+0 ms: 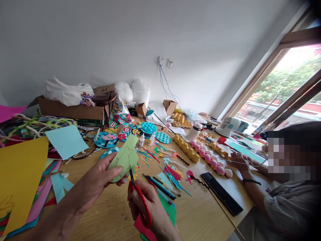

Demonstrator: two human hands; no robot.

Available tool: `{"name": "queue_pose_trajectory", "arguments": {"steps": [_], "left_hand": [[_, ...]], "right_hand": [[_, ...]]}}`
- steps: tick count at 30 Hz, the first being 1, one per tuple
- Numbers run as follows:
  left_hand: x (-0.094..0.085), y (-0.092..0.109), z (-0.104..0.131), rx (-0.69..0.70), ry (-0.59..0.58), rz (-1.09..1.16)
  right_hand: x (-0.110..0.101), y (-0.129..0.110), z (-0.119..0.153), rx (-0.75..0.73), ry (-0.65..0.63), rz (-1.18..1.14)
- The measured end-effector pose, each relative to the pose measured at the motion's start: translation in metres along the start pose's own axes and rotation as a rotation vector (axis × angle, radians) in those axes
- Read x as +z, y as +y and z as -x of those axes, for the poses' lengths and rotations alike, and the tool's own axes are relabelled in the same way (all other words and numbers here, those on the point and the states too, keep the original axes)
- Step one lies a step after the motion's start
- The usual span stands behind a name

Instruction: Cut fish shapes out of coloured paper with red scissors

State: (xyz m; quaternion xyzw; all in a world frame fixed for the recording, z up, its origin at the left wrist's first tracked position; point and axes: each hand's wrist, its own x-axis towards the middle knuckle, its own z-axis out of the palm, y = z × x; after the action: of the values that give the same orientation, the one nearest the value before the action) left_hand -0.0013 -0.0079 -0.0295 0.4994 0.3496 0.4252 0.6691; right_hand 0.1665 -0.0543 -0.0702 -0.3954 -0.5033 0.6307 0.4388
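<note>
My left hand [110, 170] grips a piece of light green paper [126, 150] between thumb and fingers, raised over the table. A rabbit-like outline is drawn on it in dark line, and its right side has an angular cut edge. My right hand [147, 201] is closed round the red handles of a pair of scissors [143, 204]. The dark blades point up and touch or overlap the paper's lower right edge; whether they are parted I cannot make out. Below the paper, small coloured scraps and blue paper strips [144, 157] lie on the wooden table [107, 214].
Pens [163, 187] lie right of the scissors, near a black phone-like slab [222, 194] and a thin stick. Yellow and pink egg-carton strips [185, 149] stretch behind. Coloured paper sheets [32, 160] crowd the left. A co-worker [288, 194] sits at the right, hands on the table.
</note>
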Motion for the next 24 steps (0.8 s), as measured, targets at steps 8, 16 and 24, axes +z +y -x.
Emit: {"name": "queue_pose_trajectory", "arguments": {"steps": [8,16,24], "left_hand": [[0.004,0.000,0.001,-0.024,-0.051,0.014],[0.002,-0.008,-0.001,-0.029,-0.100,-0.070],[0.007,-0.006,0.000,-0.029,0.004,-0.035]], "right_hand": [[0.003,0.000,0.001,0.000,0.015,-0.054],[0.003,0.011,0.001,-0.083,0.026,-0.052],[0.007,0.011,-0.001,-0.042,0.027,-0.062]]}}
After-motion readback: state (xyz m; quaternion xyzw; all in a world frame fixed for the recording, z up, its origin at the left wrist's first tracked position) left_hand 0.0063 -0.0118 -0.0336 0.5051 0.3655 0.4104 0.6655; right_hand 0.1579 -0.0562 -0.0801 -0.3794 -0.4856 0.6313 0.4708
